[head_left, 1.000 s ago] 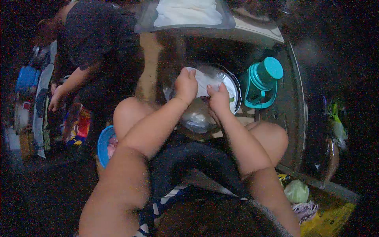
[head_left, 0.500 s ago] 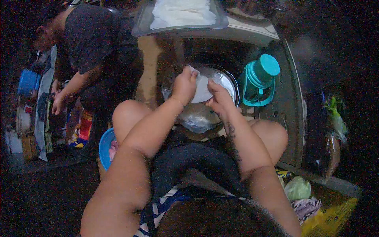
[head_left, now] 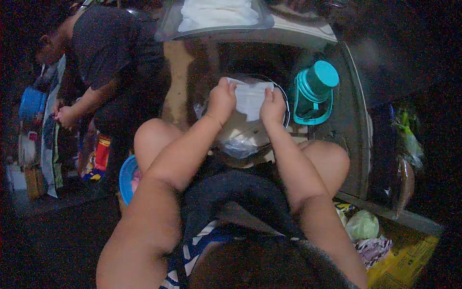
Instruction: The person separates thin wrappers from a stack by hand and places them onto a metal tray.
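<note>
A thin white sheet [head_left: 249,99], cloth-like or papery, is stretched between my two hands above a round container [head_left: 288,103] lined with clear plastic [head_left: 240,142]. My left hand [head_left: 222,102] pinches the sheet's upper left corner between thumb and fingers. At the upper right corner, my right hand [head_left: 273,107] grips it the same way. The sheet's lower edge hangs unevenly. What lies inside the container is mostly hidden by the sheet and the plastic.
A tray [head_left: 168,30] of white folded material stands beyond the container. To the right is a teal lidded jug [head_left: 313,86]. A blue basin [head_left: 127,179] sits by my left knee. Another person [head_left: 103,48] bends at the left. A cabbage [head_left: 362,226] lies lower right.
My right hand has moved up and slightly right to the sheet's corner. The sheet, bunched before, is now spread flat between both hands. The other person's hands have shifted slightly.
</note>
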A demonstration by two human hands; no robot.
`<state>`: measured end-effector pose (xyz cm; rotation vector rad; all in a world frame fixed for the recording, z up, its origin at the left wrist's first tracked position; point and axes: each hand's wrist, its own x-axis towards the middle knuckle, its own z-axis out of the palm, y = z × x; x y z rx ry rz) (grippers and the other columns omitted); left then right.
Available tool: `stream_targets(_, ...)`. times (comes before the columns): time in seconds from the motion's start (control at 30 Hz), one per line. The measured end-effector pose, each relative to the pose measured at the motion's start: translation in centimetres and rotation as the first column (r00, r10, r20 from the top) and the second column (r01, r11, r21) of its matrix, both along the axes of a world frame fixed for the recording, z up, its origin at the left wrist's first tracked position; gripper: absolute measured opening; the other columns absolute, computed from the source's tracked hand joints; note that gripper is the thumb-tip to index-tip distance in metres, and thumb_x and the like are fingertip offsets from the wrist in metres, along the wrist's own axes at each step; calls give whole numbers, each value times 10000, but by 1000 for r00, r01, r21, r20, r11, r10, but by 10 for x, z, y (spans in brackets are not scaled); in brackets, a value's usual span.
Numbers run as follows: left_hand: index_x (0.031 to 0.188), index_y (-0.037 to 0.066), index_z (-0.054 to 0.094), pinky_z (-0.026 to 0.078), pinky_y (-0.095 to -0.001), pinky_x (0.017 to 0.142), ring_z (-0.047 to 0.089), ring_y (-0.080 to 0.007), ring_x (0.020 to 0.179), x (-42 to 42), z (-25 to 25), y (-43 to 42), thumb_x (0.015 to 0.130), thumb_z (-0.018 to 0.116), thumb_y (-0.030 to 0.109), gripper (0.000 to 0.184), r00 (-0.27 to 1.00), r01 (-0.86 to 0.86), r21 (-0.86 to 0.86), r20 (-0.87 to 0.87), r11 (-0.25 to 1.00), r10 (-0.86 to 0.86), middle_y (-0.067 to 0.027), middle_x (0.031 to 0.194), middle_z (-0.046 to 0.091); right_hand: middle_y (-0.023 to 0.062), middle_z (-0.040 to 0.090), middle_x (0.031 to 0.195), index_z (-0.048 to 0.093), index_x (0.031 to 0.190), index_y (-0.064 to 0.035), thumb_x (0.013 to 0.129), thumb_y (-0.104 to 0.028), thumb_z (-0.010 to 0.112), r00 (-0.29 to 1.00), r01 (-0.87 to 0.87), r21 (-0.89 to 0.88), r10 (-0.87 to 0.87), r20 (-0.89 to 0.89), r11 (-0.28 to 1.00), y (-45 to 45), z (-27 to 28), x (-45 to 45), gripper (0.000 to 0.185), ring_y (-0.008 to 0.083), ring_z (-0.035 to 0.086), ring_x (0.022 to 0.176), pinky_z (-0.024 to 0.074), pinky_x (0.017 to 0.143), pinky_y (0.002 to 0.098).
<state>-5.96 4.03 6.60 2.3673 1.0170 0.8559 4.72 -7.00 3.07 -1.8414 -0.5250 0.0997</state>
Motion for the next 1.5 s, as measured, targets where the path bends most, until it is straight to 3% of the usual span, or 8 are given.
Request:
stream_targets(0.63,857,36,536,460,-545,637,583,-466,695,-10,1,40,878,566,242,209,998,13,138,-70,990,-3,-262,739,603,164,636,803,634,951,-46,873,-260,593,991,-100,-161,114,74,982,-22,14,62,232,278,592,699,457,661,354)
stream_targets(0.87,943,45,575,496,-449,654,626,-354,715,-11,11,39,885,572,244,208,991,104,-15,90,994,-102,-218,771,627,154,664,932,633,980,-29,896,-279,557,963,-224,119,239,-129,967,-25,20,75,275,334,621,866,471,781,422)
stream_targets(0.97,1025,37,598,494,-343,723,624,-208,780,-16,53,23,890,578,238,243,899,349,-332,382,876,-213,-118,839,654,119,631,1106,595,1103,-37,907,-432,524,583,-227,754,706,-402,616,-35,55,72,446,317,596,986,459,886,430)
stream_targets(1.1,1093,34,608,460,-291,826,587,-120,885,-22,75,11,877,610,220,285,754,645,-614,607,455,-251,-20,980,646,147,532,1277,461,1294,-27,823,-717,388,-53,-19,844,842,-537,536,-31,24,60,838,338,526,1141,421,972,481)
stream_targets(1.2,1124,29,600,447,-282,867,590,-129,931,-23,55,18,870,618,226,321,794,608,-700,533,374,-292,-21,1030,644,138,548,1250,470,1279,-21,868,-588,484,-67,-67,888,886,-459,455,-10,1,35,701,328,546,1108,444,950,467)
stream_targets(1.4,1176,27,554,470,-287,823,584,-148,952,-37,74,21,867,610,273,399,735,678,-630,584,378,-345,-43,1046,619,114,623,1072,561,1168,-18,860,-310,633,490,-205,663,661,-568,720,-11,60,20,431,258,603,973,489,860,391)
stream_targets(1.43,1263,14,483,459,-317,909,556,-200,1077,-41,87,-2,861,612,401,573,506,861,-439,793,257,-339,-79,1148,583,92,637,995,597,1105,-12,864,-327,625,529,-289,674,700,-480,680,-17,68,22,398,220,609,894,482,807,351)
stream_targets(1.5,1290,9,449,439,-336,952,530,-224,1130,-38,79,5,851,601,474,658,517,846,-520,854,-115,-59,-102,1191,560,67,639,924,625,1039,-11,850,-346,639,640,-342,595,644,-420,728,-20,61,30,385,191,595,818,471,742,326)
